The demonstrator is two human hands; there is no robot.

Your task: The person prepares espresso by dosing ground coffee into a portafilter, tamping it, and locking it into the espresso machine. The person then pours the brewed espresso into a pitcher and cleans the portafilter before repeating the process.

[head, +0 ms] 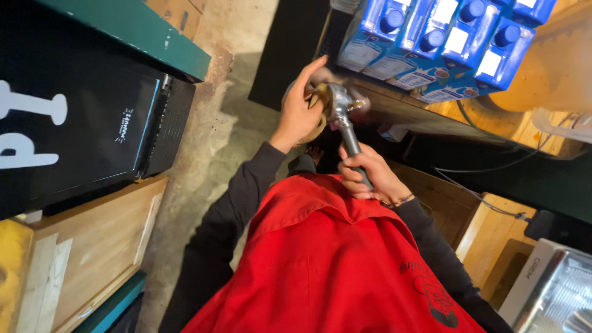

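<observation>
Steel portafilter [340, 105] gripped by its handle in the right hand [370, 176] (fist closed), left hand [300, 111] cupping its basket

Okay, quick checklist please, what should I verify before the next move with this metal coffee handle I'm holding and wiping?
1. Right hand grips the dark handle of the silver metal portafilter: ok, fingers wrapped around it.
2. Left hand is at the portafilter's round basket end, holding a brownish cloth: ok.
3. Basket wiped clean inside: cannot tell, the hand and cloth cover it.
4. Blue cartons with dark caps stand apart from the hands: ok, no contact.
5. Concrete floor free beside the black box: ok.
</observation>
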